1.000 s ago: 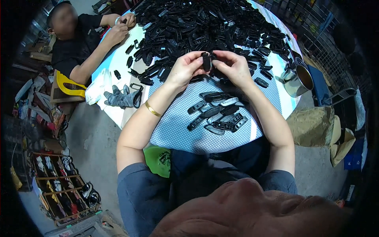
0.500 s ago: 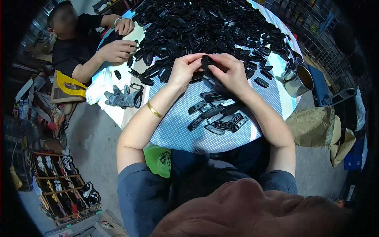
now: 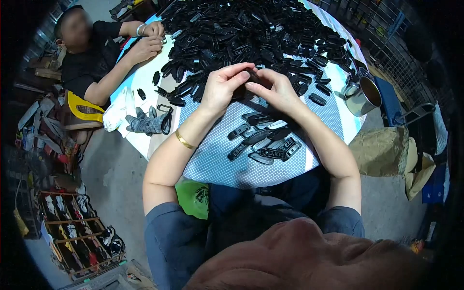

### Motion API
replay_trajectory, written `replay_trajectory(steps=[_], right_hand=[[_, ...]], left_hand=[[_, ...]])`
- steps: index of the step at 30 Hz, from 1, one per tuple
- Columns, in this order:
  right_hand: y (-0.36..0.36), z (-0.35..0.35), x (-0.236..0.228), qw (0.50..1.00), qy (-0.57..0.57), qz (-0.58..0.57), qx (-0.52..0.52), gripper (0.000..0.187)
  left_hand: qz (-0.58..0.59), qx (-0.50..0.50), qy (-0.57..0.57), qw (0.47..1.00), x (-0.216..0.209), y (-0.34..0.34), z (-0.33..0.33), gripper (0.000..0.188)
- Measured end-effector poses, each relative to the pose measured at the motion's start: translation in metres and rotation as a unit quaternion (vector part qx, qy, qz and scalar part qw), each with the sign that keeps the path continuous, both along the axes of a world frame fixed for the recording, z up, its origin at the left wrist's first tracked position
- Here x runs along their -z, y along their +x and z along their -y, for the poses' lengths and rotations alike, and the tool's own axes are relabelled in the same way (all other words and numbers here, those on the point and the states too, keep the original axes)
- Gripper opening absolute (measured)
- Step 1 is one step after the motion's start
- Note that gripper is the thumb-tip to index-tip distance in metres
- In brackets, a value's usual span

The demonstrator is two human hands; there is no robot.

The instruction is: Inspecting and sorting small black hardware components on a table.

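Above the front of the round table, my left hand [image 3: 224,88] and my right hand [image 3: 276,89] meet, both closed with thumbs and fingertips on a small black plastic part [image 3: 252,76]. My fingers cover most of it, and its exact kind is unclear. Beneath my wrists lies a loose group of oblong black plastic pieces [image 3: 270,139] on the patterned tablecloth [image 3: 217,166]. Just beyond my fingers rises a large heap of similar black pieces [image 3: 241,36]; some show slots and frames.
A grey glove [image 3: 147,122] lies on the table's left side. At the right edge stands a metal mug [image 3: 363,99]. A green basin [image 3: 186,195] with small pieces sits below the table. Across at far left, a co-worker's hands [image 3: 149,44] are close together over the table.
My hands have tilted closer around the black part, now hiding more of it. The co-worker's nearer hand has moved up and away to join the other.
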State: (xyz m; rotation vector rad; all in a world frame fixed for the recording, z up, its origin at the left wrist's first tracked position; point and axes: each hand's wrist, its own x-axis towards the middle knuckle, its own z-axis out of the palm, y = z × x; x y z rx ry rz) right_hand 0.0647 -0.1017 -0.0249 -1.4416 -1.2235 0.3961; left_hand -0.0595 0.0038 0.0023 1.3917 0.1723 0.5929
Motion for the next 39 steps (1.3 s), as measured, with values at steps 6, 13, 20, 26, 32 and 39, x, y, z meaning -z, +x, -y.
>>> replay_trajectory(steps=[6, 13, 20, 26, 32, 39], right_hand=[[-0.006, 0.010, -0.012, 0.982, 0.026, 0.180, 0.042, 0.032], [0.056, 0.041, -0.045, 0.934, -0.240, 0.251, -0.077, 0.050], [0.081, 0.044, -0.031, 0.899, -0.324, 0.293, 0.012, 0.044], [0.062, 0.016, -0.011, 0.939, -0.179, 0.285, 0.072, 0.029], [0.101, 0.042, -0.027, 0.920, -0.218, 0.287, 0.155, 0.020], [0.166, 0.073, 0.003, 0.778, -0.428, 0.401, 0.226, 0.018]], left_hand=[[-0.008, 0.034, 0.065, 0.997, -0.001, -0.005, -0.004, 0.024], [-0.101, 0.105, 0.208, 0.967, -0.004, -0.008, 0.016, 0.029], [-0.111, 0.215, 0.366, 0.898, 0.001, -0.001, 0.042, 0.029], [-0.083, 0.031, 0.522, 0.849, 0.024, 0.032, 0.017, 0.027], [-0.104, 0.003, 0.578, 0.809, 0.032, 0.027, 0.024, 0.029], [-0.149, -0.014, 0.411, 0.899, 0.023, 0.032, 0.027, 0.023]])
